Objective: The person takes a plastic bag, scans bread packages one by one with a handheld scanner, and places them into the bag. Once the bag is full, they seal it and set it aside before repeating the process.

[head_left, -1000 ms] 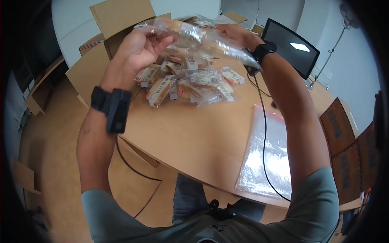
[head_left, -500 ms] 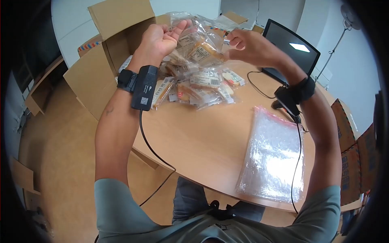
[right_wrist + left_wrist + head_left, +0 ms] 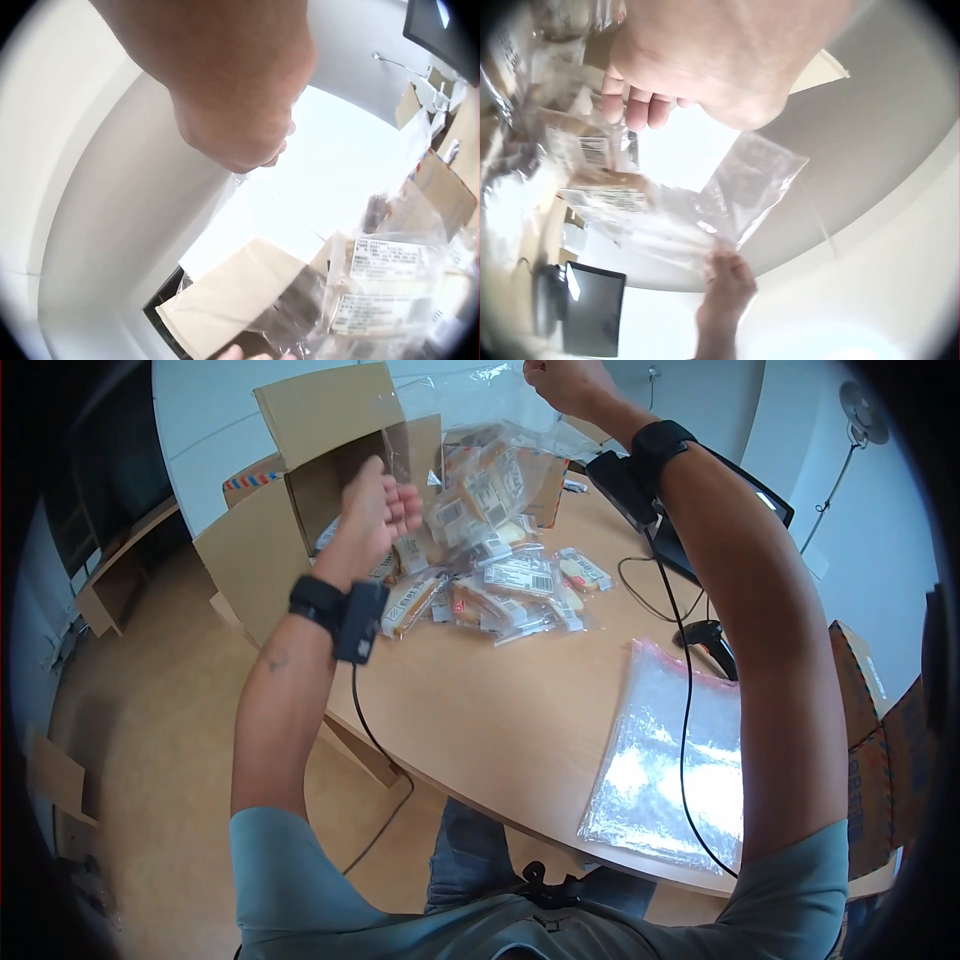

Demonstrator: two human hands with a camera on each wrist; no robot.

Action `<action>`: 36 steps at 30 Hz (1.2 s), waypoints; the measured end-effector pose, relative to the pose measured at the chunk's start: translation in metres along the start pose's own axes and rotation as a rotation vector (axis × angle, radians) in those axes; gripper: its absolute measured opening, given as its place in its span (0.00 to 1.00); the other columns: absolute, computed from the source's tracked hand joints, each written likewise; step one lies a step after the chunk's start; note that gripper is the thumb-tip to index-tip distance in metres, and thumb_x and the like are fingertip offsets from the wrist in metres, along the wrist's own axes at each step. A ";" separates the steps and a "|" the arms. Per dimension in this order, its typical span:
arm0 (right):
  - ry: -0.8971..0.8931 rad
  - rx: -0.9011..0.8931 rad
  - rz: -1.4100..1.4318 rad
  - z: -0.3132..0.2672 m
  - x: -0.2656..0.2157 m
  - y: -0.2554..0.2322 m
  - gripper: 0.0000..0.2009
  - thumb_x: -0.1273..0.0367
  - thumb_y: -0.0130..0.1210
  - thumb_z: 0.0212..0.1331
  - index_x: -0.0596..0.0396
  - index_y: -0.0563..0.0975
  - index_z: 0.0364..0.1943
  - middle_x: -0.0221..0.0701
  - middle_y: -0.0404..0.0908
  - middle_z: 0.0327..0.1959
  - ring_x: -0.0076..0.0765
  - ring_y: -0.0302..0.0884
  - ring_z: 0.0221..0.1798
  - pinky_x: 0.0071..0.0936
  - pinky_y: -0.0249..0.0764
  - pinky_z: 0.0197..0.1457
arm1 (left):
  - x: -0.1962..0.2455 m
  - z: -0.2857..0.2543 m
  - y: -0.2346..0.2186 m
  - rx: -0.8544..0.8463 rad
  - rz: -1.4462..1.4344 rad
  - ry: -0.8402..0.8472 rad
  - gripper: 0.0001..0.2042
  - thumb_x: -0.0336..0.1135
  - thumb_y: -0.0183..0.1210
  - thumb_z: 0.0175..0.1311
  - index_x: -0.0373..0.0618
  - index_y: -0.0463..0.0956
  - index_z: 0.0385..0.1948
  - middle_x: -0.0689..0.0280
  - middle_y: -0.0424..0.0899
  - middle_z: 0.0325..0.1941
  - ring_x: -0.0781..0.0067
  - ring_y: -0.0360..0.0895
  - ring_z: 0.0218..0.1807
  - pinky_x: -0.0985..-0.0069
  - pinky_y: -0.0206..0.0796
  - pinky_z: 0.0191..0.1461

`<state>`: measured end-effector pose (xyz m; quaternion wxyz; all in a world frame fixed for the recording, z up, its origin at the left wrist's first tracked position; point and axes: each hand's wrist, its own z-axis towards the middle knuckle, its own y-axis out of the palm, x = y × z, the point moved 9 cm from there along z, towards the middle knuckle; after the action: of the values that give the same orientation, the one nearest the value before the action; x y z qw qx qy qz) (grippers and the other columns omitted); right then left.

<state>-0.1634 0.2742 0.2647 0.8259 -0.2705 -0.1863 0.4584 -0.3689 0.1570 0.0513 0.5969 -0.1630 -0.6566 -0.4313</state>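
Note:
A large clear plastic bag (image 3: 450,405) hangs above the table with several wrapped bread packs (image 3: 490,495) in its lower part. My right hand (image 3: 575,385), raised high, grips the bag's upper edge; the left wrist view shows that right hand (image 3: 727,281) with the film drawn taut from it. My left hand (image 3: 380,510) is beside the bag's left side, fingers loosely bent and thumb up. In the left wrist view, the left hand's fingertips (image 3: 637,112) overlap the bag. Labels on the bagged packs (image 3: 386,259) face the right wrist camera. Below lies a pile of wrapped bread packs (image 3: 515,580).
An open cardboard box (image 3: 330,420) stands behind my left hand. A stack of clear bags (image 3: 660,760) lies at the table's right front, near a handheld scanner (image 3: 710,645). A monitor (image 3: 760,490) is behind my right arm. A black cable (image 3: 685,710) hangs from the right wrist.
My right hand left the bag's right side, then rose and took its upper edge. The bag went from held sideways to hanging upright, packs low. My left hand lowered slightly and moved left.

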 end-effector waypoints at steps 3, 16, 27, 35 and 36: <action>0.012 0.079 0.036 0.005 -0.005 -0.006 0.13 0.65 0.47 0.62 0.57 0.82 0.32 0.54 0.82 0.37 0.67 0.79 0.42 0.54 0.75 0.46 | -0.033 -0.016 -0.008 0.011 0.157 0.052 0.18 0.49 0.52 0.71 0.40 0.68 0.44 0.60 0.78 0.39 0.68 0.79 0.38 0.65 0.77 0.37; 0.056 0.197 -0.178 0.009 -0.003 -0.076 0.13 0.65 0.48 0.58 0.59 0.82 0.32 0.53 0.83 0.38 0.67 0.79 0.44 0.55 0.75 0.50 | -0.131 -0.028 0.009 -0.074 -0.282 -0.311 0.27 0.42 0.62 0.67 0.31 0.59 0.56 0.52 0.62 0.53 0.48 0.78 0.43 0.62 0.81 0.41; 0.267 0.072 0.092 -0.086 0.084 -0.189 0.09 0.69 0.53 0.57 0.61 0.78 0.26 0.34 0.80 0.21 0.29 0.82 0.23 0.29 0.76 0.26 | -0.119 -0.036 -0.020 0.018 0.119 -0.143 0.09 0.33 0.55 0.68 0.36 0.71 0.41 0.63 0.76 0.29 0.71 0.80 0.24 0.77 0.74 0.23; 0.323 -0.071 -0.051 -0.201 0.099 -0.258 0.10 0.67 0.54 0.60 0.62 0.79 0.31 0.31 0.80 0.24 0.26 0.80 0.26 0.27 0.76 0.31 | -0.070 -0.117 0.130 -0.454 0.149 0.173 0.23 0.38 0.64 0.64 0.35 0.70 0.55 0.60 0.77 0.41 0.75 0.81 0.32 0.80 0.71 0.24; 0.313 -0.079 -0.049 -0.210 0.098 -0.265 0.10 0.68 0.55 0.61 0.63 0.79 0.32 0.32 0.80 0.24 0.26 0.80 0.27 0.27 0.76 0.32 | -0.052 -0.128 0.152 -0.501 0.231 0.345 0.28 0.40 0.65 0.64 0.35 0.66 0.61 0.57 0.76 0.48 0.72 0.81 0.39 0.79 0.74 0.29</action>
<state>0.1771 0.1861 0.2695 0.8444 -0.3663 -0.0796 0.3826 -0.1630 0.1624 0.0492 0.6856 -0.3029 -0.3964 -0.5302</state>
